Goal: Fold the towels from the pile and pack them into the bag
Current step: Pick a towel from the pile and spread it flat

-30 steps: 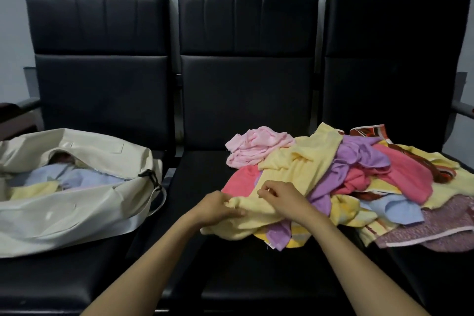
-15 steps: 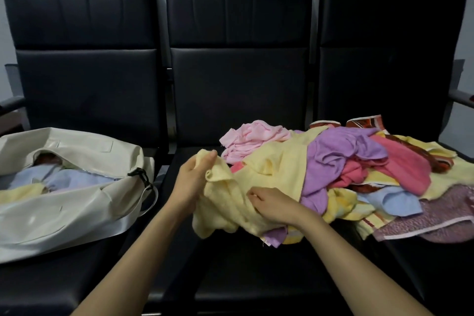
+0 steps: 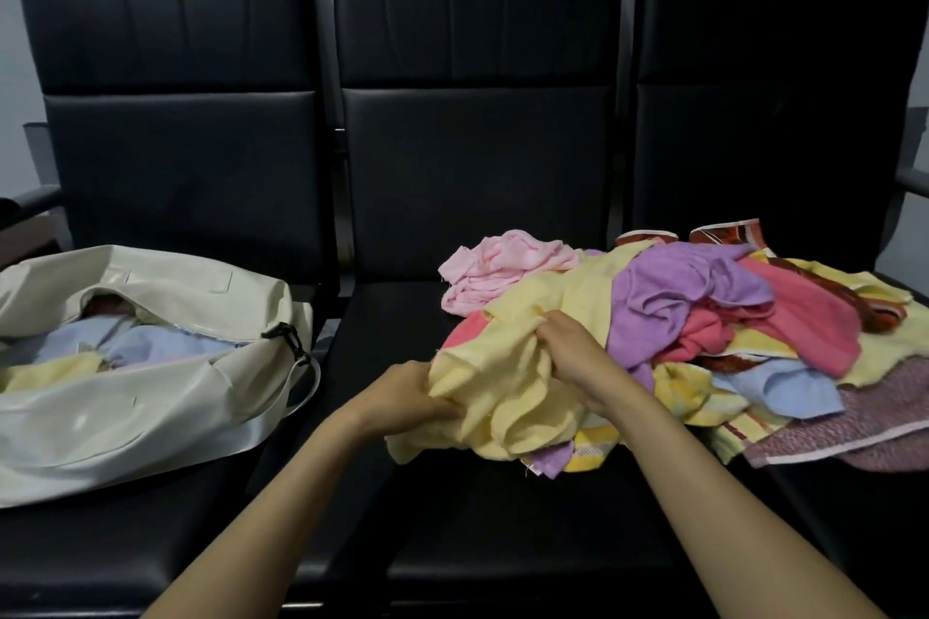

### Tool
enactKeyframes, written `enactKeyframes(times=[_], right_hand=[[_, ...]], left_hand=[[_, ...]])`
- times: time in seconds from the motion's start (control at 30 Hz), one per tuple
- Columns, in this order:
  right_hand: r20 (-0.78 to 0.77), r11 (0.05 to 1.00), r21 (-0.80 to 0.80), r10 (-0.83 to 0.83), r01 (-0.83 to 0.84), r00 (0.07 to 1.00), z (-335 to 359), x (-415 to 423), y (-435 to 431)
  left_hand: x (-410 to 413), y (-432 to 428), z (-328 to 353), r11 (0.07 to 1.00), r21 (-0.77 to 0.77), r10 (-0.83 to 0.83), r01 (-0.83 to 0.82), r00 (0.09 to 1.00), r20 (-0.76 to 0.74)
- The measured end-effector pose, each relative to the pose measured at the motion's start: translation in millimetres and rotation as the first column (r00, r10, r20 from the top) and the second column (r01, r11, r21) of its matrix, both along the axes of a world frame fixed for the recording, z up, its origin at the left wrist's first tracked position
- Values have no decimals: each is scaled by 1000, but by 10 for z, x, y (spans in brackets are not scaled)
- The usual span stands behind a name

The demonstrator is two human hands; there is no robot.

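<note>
At the near left edge of the pile [image 3: 729, 317], both hands are on the pale yellow towel [image 3: 507, 397]. The left hand [image 3: 407, 400] grasps its bunched outer edge, fingers curled into the cloth. The right hand [image 3: 573, 352] pinches a fold a little further into the pile, just beside the purple towel [image 3: 673, 297].

Half a second ago the left hand held a corner of this towel raised off the pile. Now that hand is low again at the pile's front, the cloth has slumped back into loose folds, and the right hand has shifted up the towel toward the pile's middle.

I read this as a regrip, not progress: the hands seem to be hunting for clean edges or corners. The towel is not yet free, since its far part runs under the purple towel, and it lies crumpled, so folding has not begun.

The bag [image 3: 151, 392] lies open well to the left of the pile, with blue and yellow cloth showing inside. Many towels remain heaped, so the task looks far from done.
</note>
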State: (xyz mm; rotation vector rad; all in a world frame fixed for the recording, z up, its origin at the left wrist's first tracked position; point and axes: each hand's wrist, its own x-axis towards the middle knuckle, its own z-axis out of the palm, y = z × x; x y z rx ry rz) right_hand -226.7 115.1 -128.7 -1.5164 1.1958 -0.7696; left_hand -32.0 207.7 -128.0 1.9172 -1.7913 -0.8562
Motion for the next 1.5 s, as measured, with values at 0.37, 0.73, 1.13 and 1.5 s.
enactKeyframes(times=[0.37, 0.73, 1.13, 1.5], right_hand=[[114, 970, -64, -227, 235, 967, 176, -177, -47], [-572, 902, -90, 300, -422, 763, -76, -334, 10], [-637, 843, -285, 189, -457, 747, -58, -114, 135], [-630, 846, -26, 400, -533, 666, -180, -99, 245]], left_hand=[[356, -21, -8, 950, -213, 222, -228, 974, -48], [309, 41, 57, 995, -96, 8, -38, 956, -293], [-33, -32, -20, 987, -159, -52, -1, 944, -327], [175, -161, -292, 993, 100, -99, 58, 875, 474]])
